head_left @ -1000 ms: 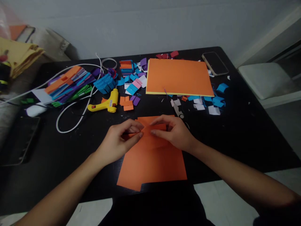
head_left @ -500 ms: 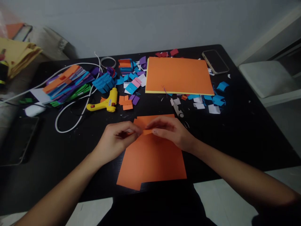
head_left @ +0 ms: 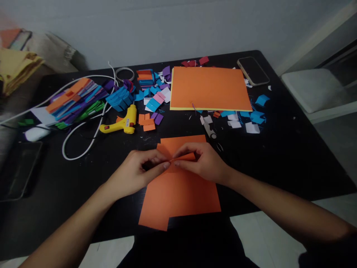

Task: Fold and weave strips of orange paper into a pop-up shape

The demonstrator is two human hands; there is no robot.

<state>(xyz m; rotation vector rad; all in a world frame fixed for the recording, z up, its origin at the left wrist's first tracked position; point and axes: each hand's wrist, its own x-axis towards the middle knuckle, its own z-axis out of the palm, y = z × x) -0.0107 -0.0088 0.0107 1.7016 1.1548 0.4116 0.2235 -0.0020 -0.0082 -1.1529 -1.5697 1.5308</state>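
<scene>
- The left hand [head_left: 136, 173] pinches the left end of a narrow folded orange strip [head_left: 188, 158], thumb and fingertips nearly meeting.
- The right hand [head_left: 208, 162] pinches the same strip, thumb on the near side, fingers on the far side; the two hands' fingertips are just beside each other.
- The strip is over the far half of some overlapping orange sheets [head_left: 184, 195], which lie on the black worktop [head_left: 279, 156] by its near edge, one corner jutting out at the near left.
- Beyond the left hand lies a yellow glue gun [head_left: 119, 124], with small folded orange pieces [head_left: 147, 122] to its right.
- Farther left, a white cable [head_left: 63, 147] loops near a multicoloured paper bundle [head_left: 75, 98].
- Past the right hand, a large orange sheet [head_left: 210, 87] covers a yellow one.
- A phone [head_left: 253, 70] lies near the far right corner.
</scene>
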